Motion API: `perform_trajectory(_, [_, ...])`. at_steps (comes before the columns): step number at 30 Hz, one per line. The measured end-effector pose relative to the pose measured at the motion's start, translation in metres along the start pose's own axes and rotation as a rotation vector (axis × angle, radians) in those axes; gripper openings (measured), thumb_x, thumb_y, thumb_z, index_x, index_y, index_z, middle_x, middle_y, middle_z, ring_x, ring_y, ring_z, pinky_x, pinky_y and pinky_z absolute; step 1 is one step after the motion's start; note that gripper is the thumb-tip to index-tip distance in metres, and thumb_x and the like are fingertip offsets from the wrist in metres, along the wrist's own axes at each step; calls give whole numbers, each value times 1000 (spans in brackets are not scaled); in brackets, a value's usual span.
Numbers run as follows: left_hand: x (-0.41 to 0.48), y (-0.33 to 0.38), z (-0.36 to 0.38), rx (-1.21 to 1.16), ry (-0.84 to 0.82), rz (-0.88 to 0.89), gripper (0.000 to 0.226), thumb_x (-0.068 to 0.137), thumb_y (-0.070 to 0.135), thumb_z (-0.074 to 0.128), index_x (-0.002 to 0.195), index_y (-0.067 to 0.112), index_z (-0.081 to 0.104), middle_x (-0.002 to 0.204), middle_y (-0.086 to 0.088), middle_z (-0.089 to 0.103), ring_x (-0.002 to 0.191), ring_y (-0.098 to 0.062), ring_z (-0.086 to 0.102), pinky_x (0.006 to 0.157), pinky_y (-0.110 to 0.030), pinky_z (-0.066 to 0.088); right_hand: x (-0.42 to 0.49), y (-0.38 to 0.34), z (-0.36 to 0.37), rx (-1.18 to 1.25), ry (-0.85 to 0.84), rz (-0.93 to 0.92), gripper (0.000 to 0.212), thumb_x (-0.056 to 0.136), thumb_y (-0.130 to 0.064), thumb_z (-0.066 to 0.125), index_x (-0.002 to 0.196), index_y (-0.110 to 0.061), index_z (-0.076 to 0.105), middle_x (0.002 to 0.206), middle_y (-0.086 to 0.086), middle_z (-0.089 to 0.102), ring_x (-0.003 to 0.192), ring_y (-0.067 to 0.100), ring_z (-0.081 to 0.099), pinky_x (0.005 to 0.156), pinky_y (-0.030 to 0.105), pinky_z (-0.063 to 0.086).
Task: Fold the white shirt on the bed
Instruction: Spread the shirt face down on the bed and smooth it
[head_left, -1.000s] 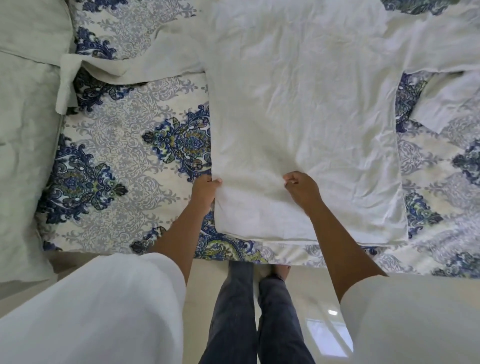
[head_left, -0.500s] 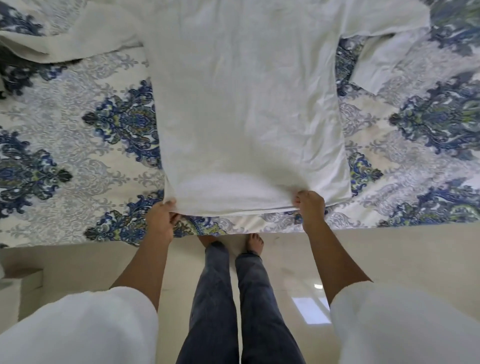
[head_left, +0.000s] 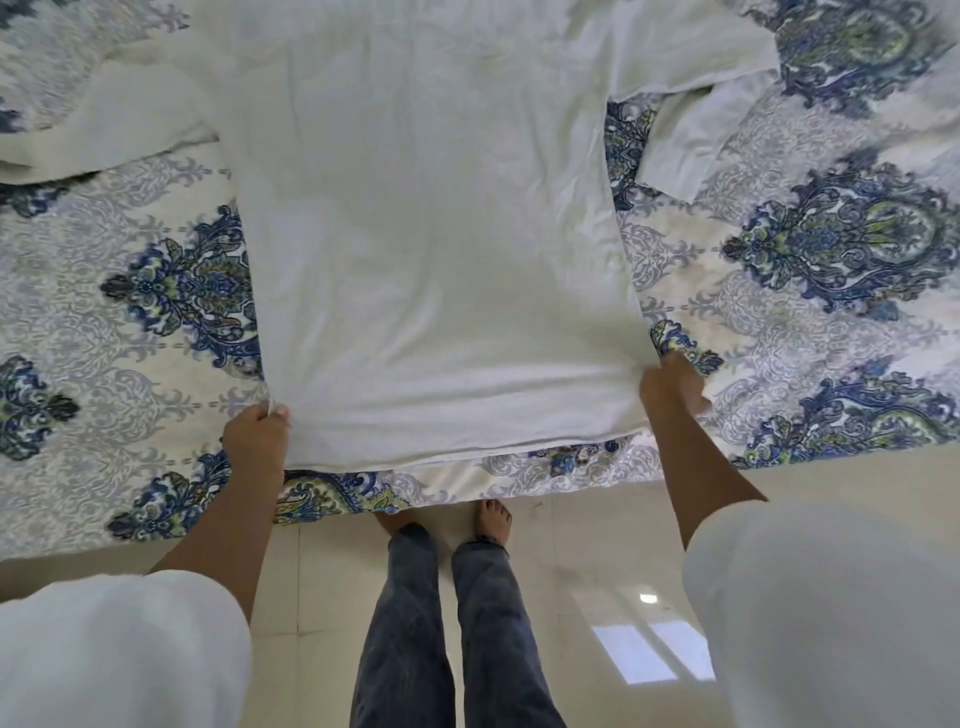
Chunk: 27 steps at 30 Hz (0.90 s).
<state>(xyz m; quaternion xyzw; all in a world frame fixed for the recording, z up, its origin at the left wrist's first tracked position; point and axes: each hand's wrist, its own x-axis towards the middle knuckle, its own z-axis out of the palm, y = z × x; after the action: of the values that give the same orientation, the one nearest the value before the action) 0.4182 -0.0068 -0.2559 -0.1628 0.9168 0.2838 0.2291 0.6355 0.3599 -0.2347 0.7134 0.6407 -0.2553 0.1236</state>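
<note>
The white shirt (head_left: 431, 244) lies spread flat on the bed (head_left: 130, 312), hem toward me at the bed's near edge. One sleeve runs off to the upper left, the other to the upper right with its cuff folded down. My left hand (head_left: 255, 434) pinches the shirt's bottom left corner. My right hand (head_left: 670, 387) grips the bottom right corner, lifted slightly off the sheet. The collar end is out of view at the top.
The bed sheet is cream with blue and green floral medallions. Its near edge (head_left: 519, 478) runs across the middle of the view. Below it is a glossy tiled floor (head_left: 597, 571), where my legs and bare feet stand close to the bed.
Both hands slid apart along the hem from near its middle to the two bottom corners. The view shifted left, so the shirt now sits centred.
</note>
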Motion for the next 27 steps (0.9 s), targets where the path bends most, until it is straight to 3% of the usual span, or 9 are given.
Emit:
perform_trajectory(5, [-15,37,1,295,205,-7,40,86,21,56,111,-10,51,112,-28,52,108,-40,50,84,-48,44,-12,-12,5,-119,183,-220,44,89,-15,52,129,-2,41,137,20,41,129,35,33,103,46,27])
perform_trajectory(8, [-23,76,17,387,270,495,39,83,12,59,117,-5,50,128,-24,48,118,-38,46,95,-48,40,-33,-46,34,-111,280,-627,45,84,-17,53,125,1,47,130,24,46,123,37,41,100,49,34])
perform_trajectory(10, [-13,97,39,498,141,814,39,89,13,51,123,-5,49,135,-23,47,127,-37,43,102,-48,39,-50,-75,67,-88,278,-897,42,77,-17,50,114,2,58,117,24,59,112,37,54,94,47,45])
perform_trajectory(13, [18,123,75,680,-111,1040,57,90,28,30,138,-2,39,144,-19,41,132,-32,42,107,-44,35,-81,-127,119,-237,129,-1200,46,79,-26,43,118,-8,60,125,16,60,120,27,51,98,42,38])
perform_trajectory(17, [87,125,70,792,-1,1037,65,94,43,18,148,7,15,156,-9,15,145,-24,14,117,-40,5,-45,-167,144,-432,176,-1317,49,90,-37,34,138,-25,41,146,2,43,134,22,41,107,47,27])
perform_trajectory(20, [141,124,25,791,146,850,67,95,48,5,150,9,0,158,-9,-2,146,-23,-4,117,-37,-9,15,-173,120,-373,378,-993,53,95,-43,21,144,-24,31,151,5,33,139,25,32,111,52,19])
perform_trajectory(22, [145,145,26,827,121,867,67,97,45,12,149,5,-1,158,-13,-1,146,-25,-1,117,-39,-5,9,-199,118,-281,384,-844,58,92,-41,20,144,-19,31,152,9,29,141,26,28,111,56,16])
perform_trajectory(24, [136,164,49,839,43,1027,65,96,42,15,149,5,5,158,-11,7,146,-23,7,117,-39,0,-30,-237,144,-291,394,-1091,54,91,-35,28,140,-15,39,148,11,37,136,27,37,107,59,26])
perform_trajectory(27, [157,177,52,800,38,1070,65,94,45,4,149,11,0,157,-1,-8,145,-14,-7,117,-34,-8,-45,-270,162,-468,249,-1437,50,97,-38,24,143,-23,33,152,2,31,141,22,29,111,52,21])
